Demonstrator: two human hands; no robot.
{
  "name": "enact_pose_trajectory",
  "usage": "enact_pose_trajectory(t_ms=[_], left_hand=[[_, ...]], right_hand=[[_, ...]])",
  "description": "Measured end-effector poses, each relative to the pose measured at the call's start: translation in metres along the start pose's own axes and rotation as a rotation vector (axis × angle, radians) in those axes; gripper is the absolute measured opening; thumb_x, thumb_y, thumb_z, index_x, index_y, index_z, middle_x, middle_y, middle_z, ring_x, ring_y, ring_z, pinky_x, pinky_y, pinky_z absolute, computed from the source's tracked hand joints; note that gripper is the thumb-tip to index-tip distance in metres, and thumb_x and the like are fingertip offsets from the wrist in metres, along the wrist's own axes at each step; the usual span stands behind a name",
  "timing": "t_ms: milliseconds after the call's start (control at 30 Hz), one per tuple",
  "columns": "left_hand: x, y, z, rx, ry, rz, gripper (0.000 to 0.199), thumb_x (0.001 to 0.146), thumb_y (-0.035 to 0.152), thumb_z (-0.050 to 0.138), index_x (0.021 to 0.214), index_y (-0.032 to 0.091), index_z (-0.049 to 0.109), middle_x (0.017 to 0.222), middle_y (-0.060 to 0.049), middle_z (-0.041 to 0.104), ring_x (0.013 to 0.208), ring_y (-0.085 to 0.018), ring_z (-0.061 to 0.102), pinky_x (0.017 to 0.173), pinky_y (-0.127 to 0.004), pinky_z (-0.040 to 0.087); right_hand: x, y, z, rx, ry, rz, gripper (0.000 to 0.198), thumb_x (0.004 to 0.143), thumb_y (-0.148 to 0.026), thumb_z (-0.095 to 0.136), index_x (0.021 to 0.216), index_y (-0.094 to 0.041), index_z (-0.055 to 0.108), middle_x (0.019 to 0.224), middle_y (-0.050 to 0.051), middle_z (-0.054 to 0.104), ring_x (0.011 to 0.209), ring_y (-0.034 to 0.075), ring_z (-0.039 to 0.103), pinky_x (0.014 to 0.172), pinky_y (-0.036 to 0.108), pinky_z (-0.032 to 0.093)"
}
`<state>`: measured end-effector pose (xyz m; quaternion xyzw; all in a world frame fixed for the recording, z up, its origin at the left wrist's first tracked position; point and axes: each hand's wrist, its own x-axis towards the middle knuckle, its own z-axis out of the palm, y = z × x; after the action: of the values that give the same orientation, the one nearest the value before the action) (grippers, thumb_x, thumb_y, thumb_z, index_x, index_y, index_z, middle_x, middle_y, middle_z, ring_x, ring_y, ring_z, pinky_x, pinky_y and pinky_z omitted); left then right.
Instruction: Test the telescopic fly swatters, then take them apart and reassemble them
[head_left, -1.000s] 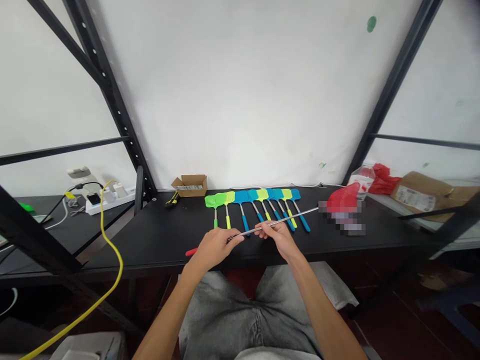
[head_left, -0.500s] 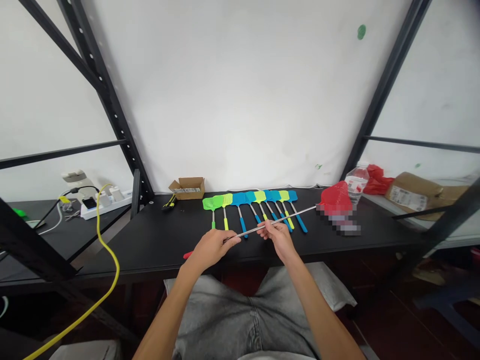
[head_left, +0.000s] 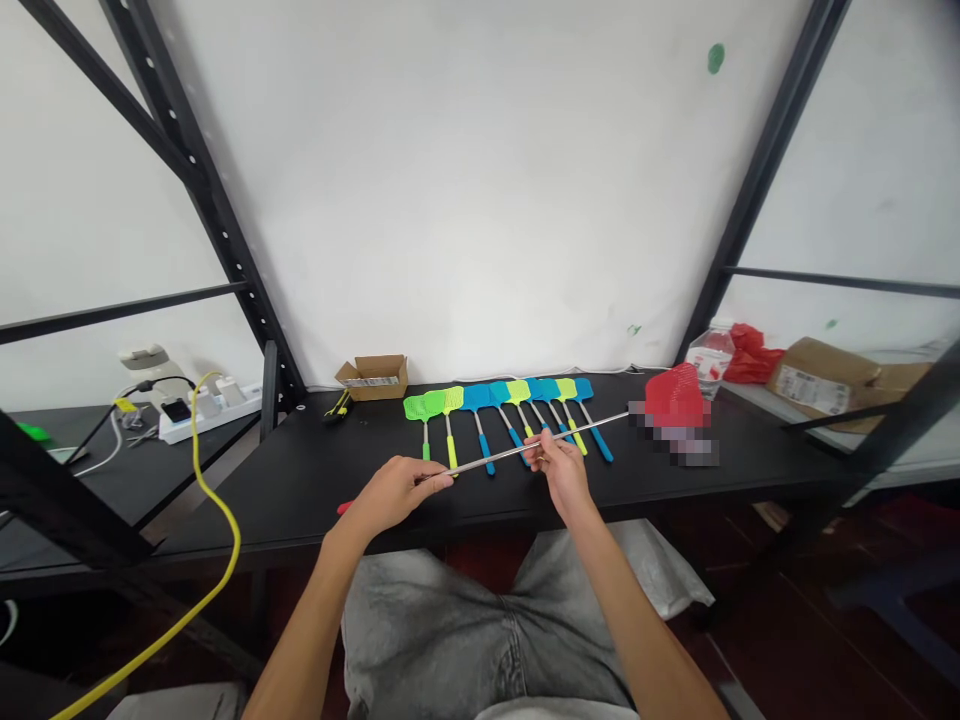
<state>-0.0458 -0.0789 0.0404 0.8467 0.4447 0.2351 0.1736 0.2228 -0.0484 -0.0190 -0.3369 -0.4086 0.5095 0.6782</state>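
A red fly swatter [head_left: 673, 396] with a long extended metal rod is in both my hands, its head out to the right and tilted slightly up. My left hand [head_left: 397, 492] is closed round the rod near the handle, whose red end shows left of the wrist. Farther along the rod, my right hand [head_left: 556, 468] pinches it between thumb and fingers. Behind the rod, several fly swatters lie in an overlapping row: a green one [head_left: 426, 405], yellow ones such as this yellow swatter [head_left: 453, 400], and blue ones such as this blue swatter [head_left: 477, 398].
A small open cardboard box [head_left: 373, 378] and a black-and-yellow tool [head_left: 339, 406] lie at the back left of the black table [head_left: 285, 490]. A power strip [head_left: 214, 415] and a yellow cable [head_left: 217, 590] are left. At right stand a plastic bottle [head_left: 710, 357] and a cardboard package [head_left: 817, 385].
My left hand has moved left along with the red handle end, away from my right hand. More of the metal rod now shows between the hands.
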Motion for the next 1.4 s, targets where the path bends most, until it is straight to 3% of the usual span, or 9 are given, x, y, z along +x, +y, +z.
enact_pose_trajectory(t_ms=[200,533,967,1200,1400], left_hand=[[-0.006,-0.017,-0.008,-0.078,0.035,-0.039,0.039,0.084,0.052,0.053,0.083,0.021,0.077,0.065,0.0,0.066,0.062,-0.016,0.054,0.058,-0.022,0.036],[-0.017,-0.041,-0.027,0.034,0.071,-0.163,0.033,0.08,0.051,0.056,0.093,0.029,0.078,0.086,0.0,0.075,0.074,-0.02,0.065,0.065,-0.024,0.045],[-0.033,-0.064,-0.046,0.07,0.084,-0.271,0.045,0.075,0.061,0.057,0.095,0.027,0.078,0.081,-0.002,0.074,0.076,-0.023,0.066,0.064,-0.026,0.048],[-0.038,-0.086,-0.047,0.082,0.095,-0.267,0.047,0.076,0.061,0.058,0.099,0.025,0.077,0.058,0.001,0.066,0.056,-0.018,0.06,0.053,-0.023,0.043],[-0.035,-0.09,-0.053,0.192,0.279,-0.238,0.039,0.078,0.058,0.06,0.094,0.026,0.076,0.093,-0.005,0.075,0.084,-0.025,0.068,0.072,-0.027,0.048]], right_hand=[[0.002,0.001,0.0,0.06,0.089,-0.028,0.038,0.074,-0.052,0.073,0.07,-0.014,0.073,0.062,0.007,0.065,0.058,0.015,0.056,0.053,0.027,0.041],[0.003,0.001,0.002,0.088,0.136,-0.04,0.039,0.073,-0.053,0.073,0.071,-0.013,0.073,0.062,0.007,0.065,0.057,0.014,0.055,0.053,0.027,0.042],[0.005,-0.001,0.003,0.144,0.22,-0.055,0.041,0.071,-0.055,0.074,0.07,-0.014,0.071,0.06,0.006,0.063,0.056,0.014,0.055,0.052,0.027,0.041],[0.002,-0.002,0.004,0.106,0.166,-0.059,0.038,0.073,-0.053,0.072,0.073,-0.015,0.073,0.063,0.006,0.064,0.058,0.014,0.055,0.053,0.027,0.04],[0.001,-0.005,0.003,0.109,0.071,-0.026,0.035,0.075,-0.049,0.072,0.08,-0.015,0.074,0.067,0.005,0.065,0.057,0.013,0.053,0.052,0.026,0.039]])
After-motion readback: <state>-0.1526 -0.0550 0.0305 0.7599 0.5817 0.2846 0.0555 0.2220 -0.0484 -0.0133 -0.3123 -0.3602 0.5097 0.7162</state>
